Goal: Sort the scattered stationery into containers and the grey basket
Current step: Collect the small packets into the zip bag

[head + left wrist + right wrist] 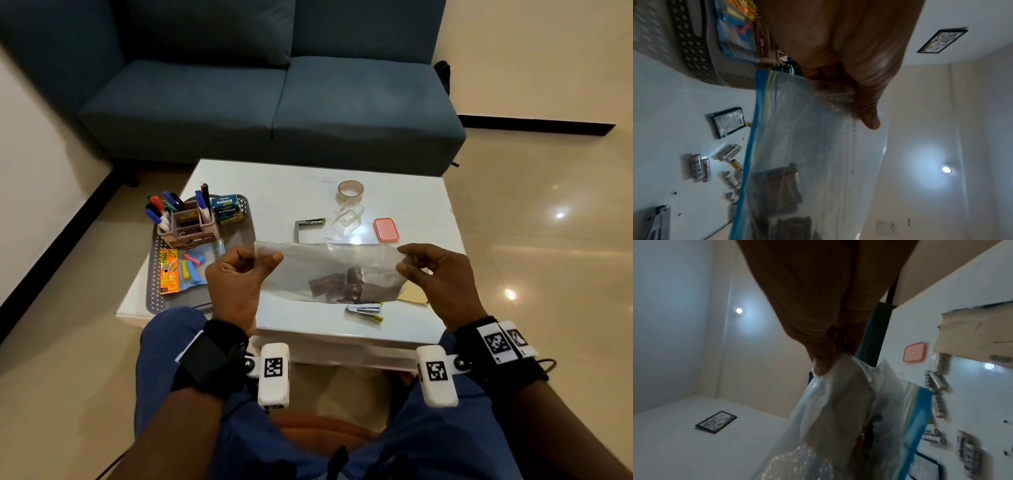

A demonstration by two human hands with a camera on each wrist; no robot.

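Note:
Over the white table (411,202) I hold a clear zip bag (329,270) stretched between both hands. My left hand (265,260) pinches its left corner and my right hand (406,262) pinches its right corner. Dark brown items (342,284) lie inside the bag. The left wrist view shows the bag (807,146) with its blue zip strip and my thumb (869,116) on it. In the right wrist view my fingertips (820,368) crumple the bag's (838,410) edge. The grey basket (248,233) sits at the table's left with a pen holder (188,222) full of markers.
A stapler (364,311) lies near the front edge under the bag. A tape roll (350,192), a clear box (347,219), a pink lid (386,230) and a brown envelope (414,294) are on the table. Loose batteries (701,168) lie beneath the bag. A blue sofa (274,102) stands behind.

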